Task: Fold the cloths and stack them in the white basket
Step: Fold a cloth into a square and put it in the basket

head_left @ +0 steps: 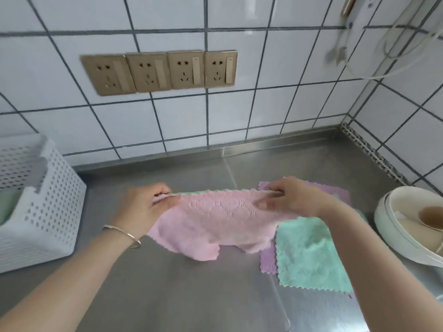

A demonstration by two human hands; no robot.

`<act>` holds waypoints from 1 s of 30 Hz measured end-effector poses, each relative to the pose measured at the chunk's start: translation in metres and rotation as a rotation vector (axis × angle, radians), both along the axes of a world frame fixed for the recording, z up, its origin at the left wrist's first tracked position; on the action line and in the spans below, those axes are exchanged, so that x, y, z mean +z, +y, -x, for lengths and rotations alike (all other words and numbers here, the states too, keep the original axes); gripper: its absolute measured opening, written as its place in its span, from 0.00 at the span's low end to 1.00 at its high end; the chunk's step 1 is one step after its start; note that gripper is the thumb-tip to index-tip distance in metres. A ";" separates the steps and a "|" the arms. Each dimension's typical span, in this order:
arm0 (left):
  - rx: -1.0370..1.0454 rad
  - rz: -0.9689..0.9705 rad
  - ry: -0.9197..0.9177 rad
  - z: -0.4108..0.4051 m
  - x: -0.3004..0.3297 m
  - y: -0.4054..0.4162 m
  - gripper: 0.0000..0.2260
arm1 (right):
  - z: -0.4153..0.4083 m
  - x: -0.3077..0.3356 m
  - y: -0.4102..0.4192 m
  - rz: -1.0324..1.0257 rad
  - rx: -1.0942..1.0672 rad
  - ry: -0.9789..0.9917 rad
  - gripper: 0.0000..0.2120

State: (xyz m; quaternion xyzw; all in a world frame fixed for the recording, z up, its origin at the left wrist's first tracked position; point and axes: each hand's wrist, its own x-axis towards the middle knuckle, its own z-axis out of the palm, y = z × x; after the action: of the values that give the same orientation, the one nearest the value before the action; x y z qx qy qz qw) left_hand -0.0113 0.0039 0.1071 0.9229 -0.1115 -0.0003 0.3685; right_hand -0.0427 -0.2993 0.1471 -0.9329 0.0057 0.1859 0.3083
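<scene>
A pink cloth [215, 224] hangs just above the steel counter, stretched between both hands. My left hand [143, 204] pinches its far left corner and my right hand [292, 197] pinches its far right corner. The cloth's near edge sags onto the counter. To the right lie a mint-green cloth [309, 257] and a purple cloth [267, 259] under it, both flat. The white perforated basket [48, 212] stands at the left, with something green [9, 202] inside it.
A stack of cream bowls [407, 231] sits at the right edge of the steel counter [167, 283]. The tiled wall behind carries a row of sockets [158, 70]. A white appliance with cords [374, 39] hangs at the upper right.
</scene>
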 end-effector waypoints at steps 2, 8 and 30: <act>-0.048 -0.085 0.113 -0.022 0.011 0.034 0.07 | -0.025 0.004 0.021 0.078 0.022 -0.056 0.23; 0.151 -0.083 -0.045 -0.065 0.059 0.102 0.10 | -0.077 0.016 0.085 0.060 -0.142 -0.390 0.06; -0.334 -0.717 0.042 0.108 -0.153 0.141 0.16 | 0.069 -0.197 0.125 0.376 0.352 -0.266 0.18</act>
State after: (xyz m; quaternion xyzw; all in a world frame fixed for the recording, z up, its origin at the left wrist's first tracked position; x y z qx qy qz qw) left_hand -0.1189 0.1446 -0.0456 0.9620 -0.2454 -0.1181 0.0202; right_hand -0.1122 -0.1745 -0.0499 -0.9765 -0.1625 0.1085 0.0908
